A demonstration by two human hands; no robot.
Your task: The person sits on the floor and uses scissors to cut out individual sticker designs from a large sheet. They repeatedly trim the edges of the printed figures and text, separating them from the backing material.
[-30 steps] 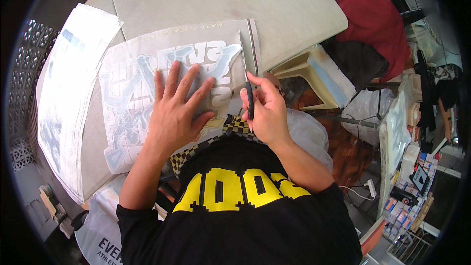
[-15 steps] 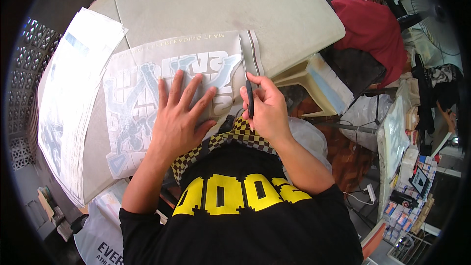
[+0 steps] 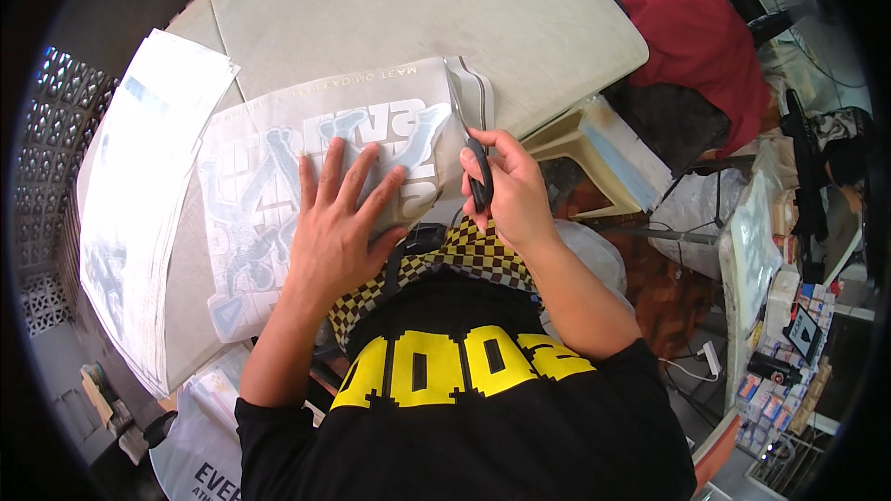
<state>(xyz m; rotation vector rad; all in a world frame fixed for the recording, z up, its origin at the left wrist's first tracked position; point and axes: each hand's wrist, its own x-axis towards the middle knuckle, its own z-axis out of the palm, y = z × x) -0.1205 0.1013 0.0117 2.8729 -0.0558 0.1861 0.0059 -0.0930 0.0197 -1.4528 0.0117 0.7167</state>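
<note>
A translucent printed film sheet (image 3: 264, 111) with pale blue and white figures and lettering lies on the light table (image 3: 418, 0). My left hand (image 3: 339, 213) rests flat on it, fingers spread. At the sheet's right edge, my right hand (image 3: 510, 187) grips black-handled scissors (image 3: 480, 167), thumb and fingers in and around the handles. The slim blades run away from me along that edge. Just right of them, a narrow striped strip (image 3: 475, 93) of the sheet curls up, partly separated from the main piece.
A stack of white printed sheets (image 3: 153, 158) covers the table's left side. A cream plastic chair (image 3: 594, 162) with papers stands at the right, near a red cloth (image 3: 696, 56) over a dark seat. A white plastic bag (image 3: 200, 436) is at lower left.
The scissor handles have turned and spread in my right hand. The strip at the sheet's right edge now bends and lifts more. My left hand stays pressed on the sheet.
</note>
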